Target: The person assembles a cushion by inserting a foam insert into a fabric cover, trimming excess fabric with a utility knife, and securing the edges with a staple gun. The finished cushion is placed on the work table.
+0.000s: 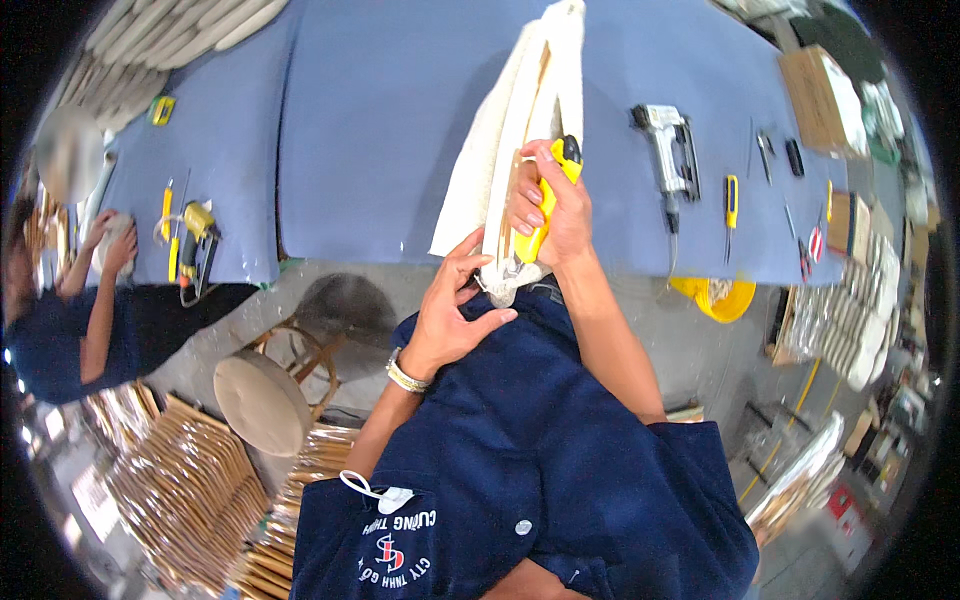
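A long cream fabric-covered piece point(472, 185) with a wooden strip along its middle stretches from the table's near edge toward the far side. My right hand point(568, 215) is closed round a yellow utility knife point(535, 235) with a black end, held against the piece near its close end. The knife's blade cannot be made out. My left hand point(445, 315) grips that near end, its fingers at the edge and its thumb stretched out below. Bunched whitish material point(500, 280) shows between my hands, close to my body.
On the blue table point(370, 120) lie a staple gun point(668, 150), a yellow screwdriver point(731, 205) and several small tools at right. A co-worker's hands point(110, 240) hold a pale pad at left. Below stand a yellow bowl point(735, 300) and a round stool point(262, 402).
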`<state>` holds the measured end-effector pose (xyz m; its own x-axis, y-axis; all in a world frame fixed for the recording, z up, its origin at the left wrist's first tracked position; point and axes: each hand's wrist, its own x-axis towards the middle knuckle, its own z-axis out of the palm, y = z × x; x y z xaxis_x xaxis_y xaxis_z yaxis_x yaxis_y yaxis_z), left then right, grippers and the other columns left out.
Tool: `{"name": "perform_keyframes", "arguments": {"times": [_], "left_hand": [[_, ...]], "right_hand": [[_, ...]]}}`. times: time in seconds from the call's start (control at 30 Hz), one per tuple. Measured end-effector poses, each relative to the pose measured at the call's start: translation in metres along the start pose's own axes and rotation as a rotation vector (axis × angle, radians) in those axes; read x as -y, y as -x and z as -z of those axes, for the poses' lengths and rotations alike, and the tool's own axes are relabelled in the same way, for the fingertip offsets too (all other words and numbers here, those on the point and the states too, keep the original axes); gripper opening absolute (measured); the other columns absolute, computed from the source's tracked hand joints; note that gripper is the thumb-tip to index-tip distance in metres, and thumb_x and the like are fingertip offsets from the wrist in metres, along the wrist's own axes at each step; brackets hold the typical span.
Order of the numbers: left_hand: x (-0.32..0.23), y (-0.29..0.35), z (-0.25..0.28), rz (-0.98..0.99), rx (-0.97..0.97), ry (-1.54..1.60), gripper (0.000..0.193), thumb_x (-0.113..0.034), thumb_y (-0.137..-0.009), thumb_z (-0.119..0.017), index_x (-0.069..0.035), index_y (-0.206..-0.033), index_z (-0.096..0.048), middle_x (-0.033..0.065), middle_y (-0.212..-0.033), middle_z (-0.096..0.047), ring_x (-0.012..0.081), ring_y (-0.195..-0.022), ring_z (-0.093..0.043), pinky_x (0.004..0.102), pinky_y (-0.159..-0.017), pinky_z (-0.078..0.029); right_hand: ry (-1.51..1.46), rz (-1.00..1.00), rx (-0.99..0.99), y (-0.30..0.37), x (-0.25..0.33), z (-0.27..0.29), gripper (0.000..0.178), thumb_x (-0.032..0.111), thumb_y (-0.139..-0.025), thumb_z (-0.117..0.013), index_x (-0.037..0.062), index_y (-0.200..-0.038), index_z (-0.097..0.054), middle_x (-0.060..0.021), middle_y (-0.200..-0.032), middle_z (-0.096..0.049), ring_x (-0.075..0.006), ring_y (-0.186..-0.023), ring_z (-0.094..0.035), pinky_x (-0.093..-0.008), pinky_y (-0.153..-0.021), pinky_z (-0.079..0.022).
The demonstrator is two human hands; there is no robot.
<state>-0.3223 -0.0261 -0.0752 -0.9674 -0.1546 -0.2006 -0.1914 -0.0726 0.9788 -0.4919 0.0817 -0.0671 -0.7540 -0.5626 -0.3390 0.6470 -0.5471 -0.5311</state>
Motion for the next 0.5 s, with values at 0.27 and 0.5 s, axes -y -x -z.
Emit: {"name": "perform_keyframes", "arguments": {"times": [0.27,0.5], "left_hand": [[0.022,0.008,-0.056,-0.01,-0.347,-0.136,0.107,-0.005,-0.08,-0.082,-0.001,-0.161,-0.012,0.0233,-0.164,-0.02,0.0351,-0.147,-0.036,0.0409,-0.113,-0.041],[0.045,0.01,-0.105,-0.103,-0.775,-0.337,0.063,-0.004,-0.099,-0.055,0.005,-0.155,-0.027,0.023,-0.152,-0.043,0.0252,-0.132,-0.051,0.0355,-0.107,-0.045]], "right_hand": [[0.091,0.194,0.258,0.011,0.116,0.061,0.039,0.035,-0.107,-0.049,0.0053,-0.133,-0.051,-0.001,-0.077,-0.044,-0.009,-0.051,-0.041,-0.0252,-0.045,-0.038],[1.458,0.233,-0.605,0.003,0.22,0.325,0.049,0.033,-0.092,-0.072,0.0032,-0.126,-0.055,-0.0119,-0.088,-0.06,-0.0223,-0.073,-0.06,-0.036,-0.064,-0.05]]}}
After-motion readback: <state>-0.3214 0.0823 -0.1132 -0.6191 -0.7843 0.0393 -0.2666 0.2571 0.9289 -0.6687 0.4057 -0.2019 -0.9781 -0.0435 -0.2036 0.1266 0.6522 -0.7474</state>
